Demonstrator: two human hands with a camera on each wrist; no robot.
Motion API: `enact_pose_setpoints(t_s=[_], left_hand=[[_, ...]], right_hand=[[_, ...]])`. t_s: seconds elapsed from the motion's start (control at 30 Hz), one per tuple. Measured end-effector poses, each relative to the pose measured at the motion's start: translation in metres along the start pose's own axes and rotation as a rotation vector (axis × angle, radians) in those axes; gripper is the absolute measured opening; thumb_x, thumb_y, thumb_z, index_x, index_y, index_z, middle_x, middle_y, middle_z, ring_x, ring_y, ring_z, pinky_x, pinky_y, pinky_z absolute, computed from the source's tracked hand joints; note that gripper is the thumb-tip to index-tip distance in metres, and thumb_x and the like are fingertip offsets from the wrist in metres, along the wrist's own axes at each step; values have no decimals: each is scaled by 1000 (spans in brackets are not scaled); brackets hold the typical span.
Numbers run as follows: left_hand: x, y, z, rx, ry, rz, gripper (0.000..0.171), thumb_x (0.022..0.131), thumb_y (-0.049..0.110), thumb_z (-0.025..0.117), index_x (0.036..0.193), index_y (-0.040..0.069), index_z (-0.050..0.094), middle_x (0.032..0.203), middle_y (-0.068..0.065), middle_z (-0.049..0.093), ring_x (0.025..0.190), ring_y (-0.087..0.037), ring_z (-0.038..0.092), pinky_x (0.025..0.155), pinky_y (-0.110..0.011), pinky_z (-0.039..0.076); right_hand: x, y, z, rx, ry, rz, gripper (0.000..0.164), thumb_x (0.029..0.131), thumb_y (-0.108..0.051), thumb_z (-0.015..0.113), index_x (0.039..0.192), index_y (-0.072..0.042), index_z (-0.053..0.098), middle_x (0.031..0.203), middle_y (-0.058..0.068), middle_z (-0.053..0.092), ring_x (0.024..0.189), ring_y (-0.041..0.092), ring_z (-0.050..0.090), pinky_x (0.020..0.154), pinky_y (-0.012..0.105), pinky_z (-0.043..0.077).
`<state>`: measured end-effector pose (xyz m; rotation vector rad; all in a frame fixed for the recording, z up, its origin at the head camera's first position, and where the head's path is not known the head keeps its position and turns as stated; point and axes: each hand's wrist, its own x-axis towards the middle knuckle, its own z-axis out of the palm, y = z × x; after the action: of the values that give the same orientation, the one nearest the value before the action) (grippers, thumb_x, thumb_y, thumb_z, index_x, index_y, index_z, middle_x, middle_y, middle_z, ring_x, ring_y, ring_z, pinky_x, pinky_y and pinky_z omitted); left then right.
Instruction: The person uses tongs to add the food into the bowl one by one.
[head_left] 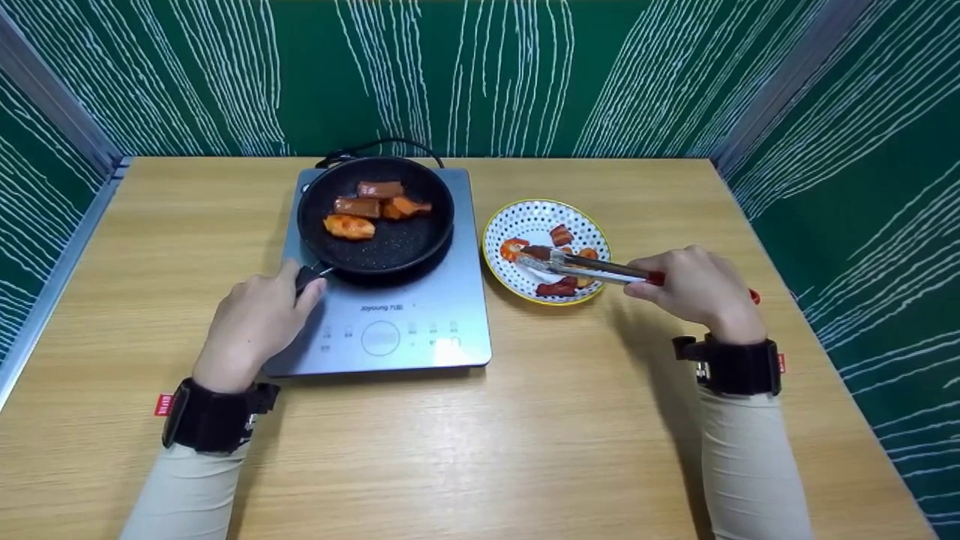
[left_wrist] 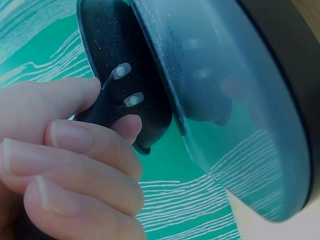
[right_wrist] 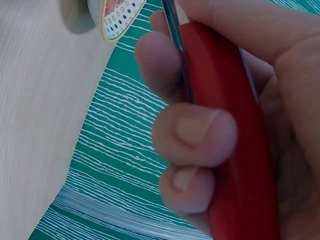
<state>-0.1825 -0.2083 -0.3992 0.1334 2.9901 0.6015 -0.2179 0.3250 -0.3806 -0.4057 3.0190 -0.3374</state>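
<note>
In the head view my left hand (head_left: 259,319) grips the black handle of a frying pan (head_left: 397,253). The left wrist view has its fingers curled round that handle, close to the riveted side of the pan (left_wrist: 125,40). Two brown sausage pieces (head_left: 358,208) and two orange, glazed pieces (head_left: 349,227) lie in the pan. My right hand (head_left: 697,289) holds metal tongs (head_left: 600,268) by their red handles (right_wrist: 230,120). The tong tips reach over a dotted, yellow-rimmed plate (head_left: 499,217), right at an orange-red food piece (head_left: 513,249). Several other pieces, including a dark red one (head_left: 556,288), share the plate.
The pan sits on a grey induction cooker (head_left: 450,300) with a touch panel at its front. A black cord (head_left: 397,140) runs behind it. The wooden table (head_left: 525,450) ends at green, white-streaked walls (head_left: 495,82) at the back and sides.
</note>
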Motion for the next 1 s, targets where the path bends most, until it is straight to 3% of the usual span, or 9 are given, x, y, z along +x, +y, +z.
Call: enact_pose_setpoints(t_s=[0.37,0.77,1.0], left_hand=[[1,-1,0,22,9,10,46,113,44,48,121,-1,54,81,-13,48,73,-32,54,61,-39,33],[0,0,1,7,10,12,44,113,44,50,119,0,55,79,-11,45,71,-31,54,61,-38,32],[0,0,0,3,12,17,44,113,43,50,118,0,54,78,-11,44,71,-31,54,61,-39,32]], right_hand=[[2,1,2,-34,30,-36,24,97,-33,80,116,-17,80,77,2,62,69,22,50,62,38,33],[-1,1,-2,-20,36,0,36,99,-34,78,127,-12,78,94,8,75,78,26,56,67,40,37],[-2,1,-4,-5,53,5,32,100,-32,77,126,-13,79,89,7,75,75,25,55,65,40,37]])
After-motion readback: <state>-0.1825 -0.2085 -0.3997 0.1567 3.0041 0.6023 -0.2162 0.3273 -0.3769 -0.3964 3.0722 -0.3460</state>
